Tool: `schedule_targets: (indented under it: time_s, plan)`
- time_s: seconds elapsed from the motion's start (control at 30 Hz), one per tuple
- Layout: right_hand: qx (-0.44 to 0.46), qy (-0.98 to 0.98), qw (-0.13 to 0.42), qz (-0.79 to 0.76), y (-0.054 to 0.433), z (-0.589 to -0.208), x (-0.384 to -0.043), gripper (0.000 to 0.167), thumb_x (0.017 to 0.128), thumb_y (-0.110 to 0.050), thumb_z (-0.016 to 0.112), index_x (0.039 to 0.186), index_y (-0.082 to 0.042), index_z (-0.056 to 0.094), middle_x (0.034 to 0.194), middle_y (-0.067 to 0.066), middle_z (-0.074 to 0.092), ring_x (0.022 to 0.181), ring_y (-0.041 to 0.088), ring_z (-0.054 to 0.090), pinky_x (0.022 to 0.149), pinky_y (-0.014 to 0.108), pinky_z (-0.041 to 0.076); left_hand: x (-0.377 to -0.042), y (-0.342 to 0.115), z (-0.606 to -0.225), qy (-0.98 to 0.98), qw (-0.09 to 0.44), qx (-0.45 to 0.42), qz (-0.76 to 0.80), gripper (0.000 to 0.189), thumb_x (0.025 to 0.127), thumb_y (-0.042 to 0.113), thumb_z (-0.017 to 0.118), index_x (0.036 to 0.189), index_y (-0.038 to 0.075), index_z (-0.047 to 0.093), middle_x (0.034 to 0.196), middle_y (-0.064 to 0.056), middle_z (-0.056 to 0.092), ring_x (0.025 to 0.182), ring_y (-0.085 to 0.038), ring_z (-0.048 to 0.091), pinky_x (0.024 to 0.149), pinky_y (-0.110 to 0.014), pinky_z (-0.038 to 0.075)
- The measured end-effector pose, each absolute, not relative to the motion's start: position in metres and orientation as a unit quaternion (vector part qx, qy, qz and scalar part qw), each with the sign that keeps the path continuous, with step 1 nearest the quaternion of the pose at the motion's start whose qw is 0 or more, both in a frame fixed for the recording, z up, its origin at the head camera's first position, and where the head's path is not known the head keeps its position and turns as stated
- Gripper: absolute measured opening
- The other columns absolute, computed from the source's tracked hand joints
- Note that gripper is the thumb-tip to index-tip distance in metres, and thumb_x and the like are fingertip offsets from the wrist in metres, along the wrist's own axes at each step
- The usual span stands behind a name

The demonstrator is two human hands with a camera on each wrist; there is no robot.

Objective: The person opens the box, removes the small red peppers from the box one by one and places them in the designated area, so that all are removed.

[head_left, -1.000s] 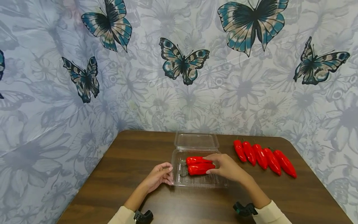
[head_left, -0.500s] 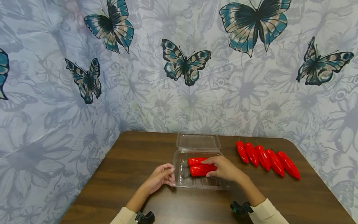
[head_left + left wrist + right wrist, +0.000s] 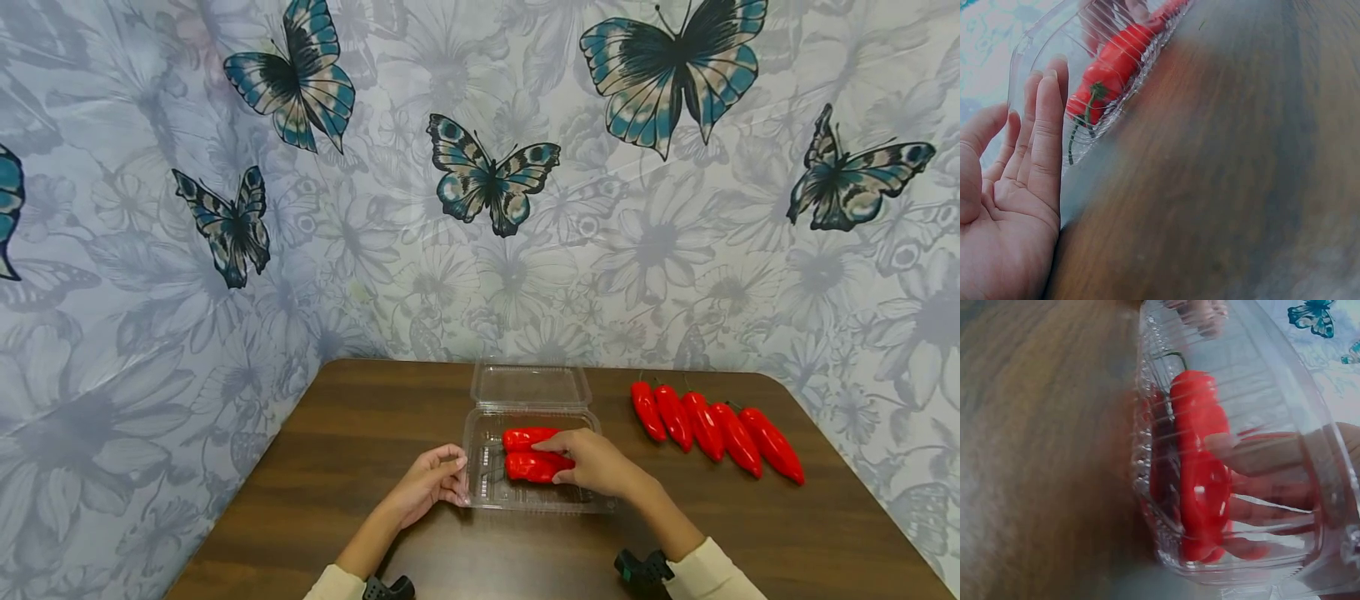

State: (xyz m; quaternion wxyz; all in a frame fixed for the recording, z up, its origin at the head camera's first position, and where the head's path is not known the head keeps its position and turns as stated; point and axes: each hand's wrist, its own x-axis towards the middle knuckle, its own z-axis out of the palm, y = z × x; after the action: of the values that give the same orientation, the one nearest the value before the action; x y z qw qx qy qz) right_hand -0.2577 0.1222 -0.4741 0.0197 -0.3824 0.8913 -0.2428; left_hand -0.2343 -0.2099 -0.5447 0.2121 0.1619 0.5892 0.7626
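In the head view, a clear plastic clamshell box lies with its lid folded back, holding two red chili peppers side by side. My right hand reaches inside and pinches the nearer chili pepper between thumb and fingers. Just behind lies the other chili pepper, partly covered by my fingers. Through the clear wall, the right wrist view shows the thumb against the red chili. At the box's left side, my left hand touches the edge, its fingers fairly straight along the wall.
Several more red chili peppers lie in a slanted row right of the box on the brown wooden table. The raised clear lid reaches toward the back edge, where a butterfly-patterned cloth hangs.
The nearer chili pepper has shifted slightly toward me, with my right hand on it, so the space between the two peppers is a little wider. My left hand stays at the box edge.
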Motion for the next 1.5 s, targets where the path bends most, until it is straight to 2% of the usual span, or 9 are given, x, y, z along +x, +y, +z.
schedule_targets:
  time_s: [0.3,0.53,0.83,1.0,1.13,1.3,1.37,1.5]
  plan:
    - [-0.400,0.885,0.029,-0.239,0.1189,-0.4789,-0.2558,0.054,0.080,-0.009,0.086,0.130,-0.018,0.070,0.127,0.003,0.070,0.118,0.026,0.065,0.094,0.049,0.056,-0.2338,-0.2098,-0.5473,0.588,0.210,0.164,0.764,0.010,0.108,0.011,0.047,0.112,0.006,0.054,0.080,-0.001,0.069,0.068,-0.013,0.070,0.066,-0.032,0.062]
    - [-0.402,0.888,0.043,-0.219,0.1176,-0.4778,-0.2537,0.055,0.081,-0.010,0.085,0.133,-0.023,0.069,0.126,-0.002,0.070,0.117,0.021,0.065,0.095,0.046,0.056,-0.2336,-0.2099,-0.5474,0.588,0.211,0.154,0.765,0.009,0.108,0.011,0.047,0.111,0.008,0.055,0.079,-0.002,0.068,0.067,-0.014,0.070,0.065,-0.032,0.062]
    - [-0.412,0.881,0.036,-0.230,0.1172,-0.4787,-0.2541,0.054,0.080,-0.010,0.086,0.130,-0.024,0.071,0.121,-0.004,0.072,0.110,0.017,0.067,0.088,0.041,0.058,-0.2358,-0.2111,-0.5473,0.591,0.209,0.160,0.763,0.009,0.108,0.011,0.048,0.111,0.008,0.056,0.078,-0.003,0.068,0.066,-0.015,0.070,0.066,-0.033,0.062]
    - [-0.409,0.878,0.057,-0.244,0.1177,-0.4775,-0.2549,0.054,0.079,-0.011,0.087,0.129,-0.025,0.072,0.121,-0.002,0.072,0.096,0.009,0.064,0.077,0.030,0.055,-0.2361,-0.2113,-0.5472,0.592,0.211,0.161,0.761,0.010,0.108,0.011,0.048,0.112,0.005,0.055,0.078,-0.003,0.068,0.066,-0.015,0.070,0.066,-0.033,0.062]
    - [-0.410,0.871,0.071,-0.261,0.1175,-0.4758,-0.2554,0.054,0.079,-0.008,0.087,0.128,-0.023,0.072,0.120,0.000,0.073,0.079,0.008,0.054,0.065,0.023,0.046,-0.2369,-0.2112,-0.5469,0.593,0.209,0.159,0.761,0.012,0.108,0.012,0.049,0.113,0.002,0.054,0.078,-0.003,0.068,0.066,-0.015,0.070,0.065,-0.033,0.062]
    - [-0.416,0.869,0.067,-0.259,0.1180,-0.4743,-0.2552,0.055,0.080,-0.009,0.086,0.131,-0.024,0.070,0.119,-0.003,0.072,0.091,0.007,0.062,0.073,0.028,0.054,-0.2371,-0.2112,-0.5466,0.593,0.208,0.161,0.761,0.016,0.108,0.012,0.049,0.114,-0.002,0.052,0.078,-0.003,0.068,0.066,-0.015,0.070,0.065,-0.033,0.062]
    - [-0.417,0.870,0.063,-0.257,0.1183,-0.4745,-0.2550,0.056,0.081,-0.010,0.085,0.132,-0.025,0.069,0.122,-0.003,0.071,0.104,0.009,0.064,0.083,0.032,0.056,-0.2370,-0.2112,-0.5469,0.591,0.208,0.165,0.761,0.018,0.108,0.012,0.049,0.115,-0.005,0.050,0.079,-0.003,0.068,0.066,-0.015,0.071,0.065,-0.033,0.062]
    - [-0.407,0.872,0.065,-0.263,0.1181,-0.4758,-0.2549,0.057,0.083,-0.010,0.084,0.135,-0.026,0.067,0.125,-0.001,0.070,0.109,0.014,0.064,0.088,0.036,0.056,-0.2367,-0.2113,-0.5473,0.591,0.207,0.165,0.762,0.020,0.108,0.012,0.049,0.116,-0.006,0.049,0.079,-0.003,0.068,0.067,-0.015,0.071,0.065,-0.033,0.062]
